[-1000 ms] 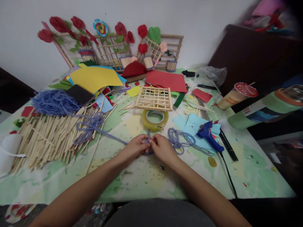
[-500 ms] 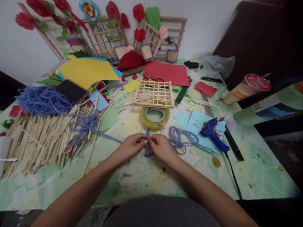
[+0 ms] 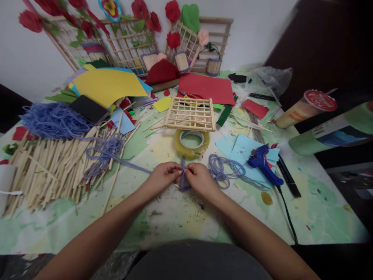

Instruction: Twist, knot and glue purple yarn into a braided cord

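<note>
A braided length of purple-blue yarn (image 3: 183, 163) runs upright between my two hands, its top end by a roll of clear tape (image 3: 178, 149). My left hand (image 3: 164, 174) pinches the yarn from the left, and my right hand (image 3: 199, 177) pinches it from the right, fingertips almost meeting. Below the fingers the strands spread into a small loop. One strand trails left to a loose tangle of yarn (image 3: 112, 147); coiled yarn (image 3: 223, 169) lies beside my right hand. The exact crossing of the strands is hidden by my fingers.
Behind the tape stands a small wooden stick lattice (image 3: 190, 113). Many sticks (image 3: 55, 167) and a yarn heap (image 3: 55, 121) lie at left. At right are a blue glue gun (image 3: 265, 165), a cup (image 3: 304, 109) and a bottle (image 3: 332, 130). Felt flowers (image 3: 173, 40) stand along the wall.
Both hands stay on the braid with only small finger movements. The whole view has shifted slightly.
</note>
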The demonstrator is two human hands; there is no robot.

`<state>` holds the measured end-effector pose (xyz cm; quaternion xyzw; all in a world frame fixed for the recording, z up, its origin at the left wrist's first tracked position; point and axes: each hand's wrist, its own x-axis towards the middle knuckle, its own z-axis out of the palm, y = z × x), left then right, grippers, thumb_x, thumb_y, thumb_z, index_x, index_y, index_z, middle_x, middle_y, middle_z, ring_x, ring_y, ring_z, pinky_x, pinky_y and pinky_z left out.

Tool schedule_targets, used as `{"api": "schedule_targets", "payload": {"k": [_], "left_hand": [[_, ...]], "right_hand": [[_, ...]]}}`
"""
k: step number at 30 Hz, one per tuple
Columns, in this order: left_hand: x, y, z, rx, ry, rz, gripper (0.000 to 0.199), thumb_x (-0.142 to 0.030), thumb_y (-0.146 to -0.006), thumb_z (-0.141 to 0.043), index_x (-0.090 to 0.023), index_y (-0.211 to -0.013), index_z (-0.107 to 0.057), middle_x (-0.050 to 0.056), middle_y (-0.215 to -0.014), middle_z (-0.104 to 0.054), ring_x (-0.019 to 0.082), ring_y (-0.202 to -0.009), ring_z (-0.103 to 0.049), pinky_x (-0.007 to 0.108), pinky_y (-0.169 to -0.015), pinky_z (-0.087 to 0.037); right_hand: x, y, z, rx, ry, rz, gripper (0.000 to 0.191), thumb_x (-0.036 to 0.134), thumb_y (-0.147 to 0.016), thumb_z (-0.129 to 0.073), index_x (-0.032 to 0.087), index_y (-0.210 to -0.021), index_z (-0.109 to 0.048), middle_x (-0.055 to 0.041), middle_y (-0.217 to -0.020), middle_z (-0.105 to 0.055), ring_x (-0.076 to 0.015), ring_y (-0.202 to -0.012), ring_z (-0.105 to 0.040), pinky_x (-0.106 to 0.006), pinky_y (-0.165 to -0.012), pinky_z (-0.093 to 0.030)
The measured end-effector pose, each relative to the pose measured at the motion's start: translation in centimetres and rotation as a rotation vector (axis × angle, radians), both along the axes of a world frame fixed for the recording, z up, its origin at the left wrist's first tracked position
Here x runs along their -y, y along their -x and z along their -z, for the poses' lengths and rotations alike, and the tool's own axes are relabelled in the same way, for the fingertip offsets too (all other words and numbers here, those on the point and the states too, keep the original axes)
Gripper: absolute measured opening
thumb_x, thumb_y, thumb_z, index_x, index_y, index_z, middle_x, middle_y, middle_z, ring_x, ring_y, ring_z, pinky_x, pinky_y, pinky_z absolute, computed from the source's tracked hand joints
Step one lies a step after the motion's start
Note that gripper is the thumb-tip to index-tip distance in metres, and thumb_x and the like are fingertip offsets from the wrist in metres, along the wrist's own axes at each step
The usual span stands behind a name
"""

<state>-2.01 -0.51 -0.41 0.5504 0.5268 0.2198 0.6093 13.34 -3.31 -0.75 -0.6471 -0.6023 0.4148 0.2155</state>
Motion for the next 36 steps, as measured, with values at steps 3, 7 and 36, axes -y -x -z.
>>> {"api": "schedule_targets", "payload": {"k": [3,7,36], "left_hand": [[0.1,0.0,-0.1,-0.023,-0.013,0.014,0.013,-0.014,-0.072,-0.06,-0.013,-0.083,-0.068,-0.002,-0.05,-0.056,0.01,-0.048,-0.048,0.019,-0.048,-0.035],[0.1,0.0,0.0,-0.036,-0.039,0.033,0.015,-0.015,-0.072,-0.059,-0.014,-0.083,-0.069,-0.002,-0.05,-0.055,0.01,-0.047,-0.047,0.019,-0.047,-0.034],[1.3,0.9,-3.2,-0.185,-0.453,0.185,0.012,-0.024,-0.081,-0.057,-0.019,-0.085,-0.067,0.001,-0.067,-0.064,0.013,-0.06,-0.054,0.022,-0.058,-0.037]], "right_hand": [[0.0,0.1,0.1,0.026,-0.022,0.001,0.019,0.022,-0.082,-0.049,0.018,-0.068,-0.061,-0.0016,-0.064,-0.06,-0.0128,-0.059,-0.05,-0.023,-0.052,-0.028],[0.1,0.2,0.0,0.052,-0.044,0.002,0.017,0.021,-0.081,-0.05,0.019,-0.069,-0.061,-0.0023,-0.066,-0.061,-0.0136,-0.059,-0.05,-0.024,-0.052,-0.027],[-0.2,0.2,0.0,-0.007,-0.088,0.029,0.018,0.022,-0.081,-0.05,0.017,-0.064,-0.056,-0.0012,-0.061,-0.058,-0.012,-0.057,-0.048,-0.024,-0.052,-0.028]]}}
